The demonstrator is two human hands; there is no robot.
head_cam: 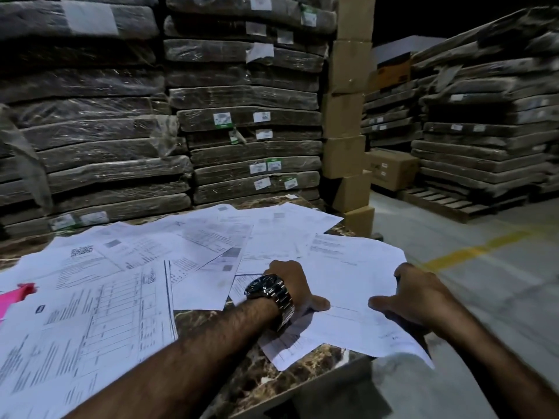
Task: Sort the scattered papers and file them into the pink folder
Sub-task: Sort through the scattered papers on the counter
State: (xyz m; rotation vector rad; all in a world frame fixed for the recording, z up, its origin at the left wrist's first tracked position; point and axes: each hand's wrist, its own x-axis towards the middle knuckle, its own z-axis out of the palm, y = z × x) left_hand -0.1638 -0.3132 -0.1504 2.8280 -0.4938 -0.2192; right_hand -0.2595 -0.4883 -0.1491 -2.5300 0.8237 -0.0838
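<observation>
Several white printed papers (193, 246) lie scattered and overlapping across a brown marble table (257, 385). A corner of the pink folder (13, 297) shows at the far left edge, mostly covered by sheets. My left hand (295, 285), with a metal wristwatch, grips the left side of a large sheet (354, 285) at the table's right end. My right hand (420, 294) holds the same sheet's right edge, thumb on top and fingers underneath. That sheet overhangs the table's right edge.
Tall stacks of plastic-wrapped flat packages (242, 122) stand right behind the table. A column of cardboard boxes (348, 128) rises at its far right corner. To the right is grey floor with a yellow line (472, 252) and a wooden pallet (447, 204).
</observation>
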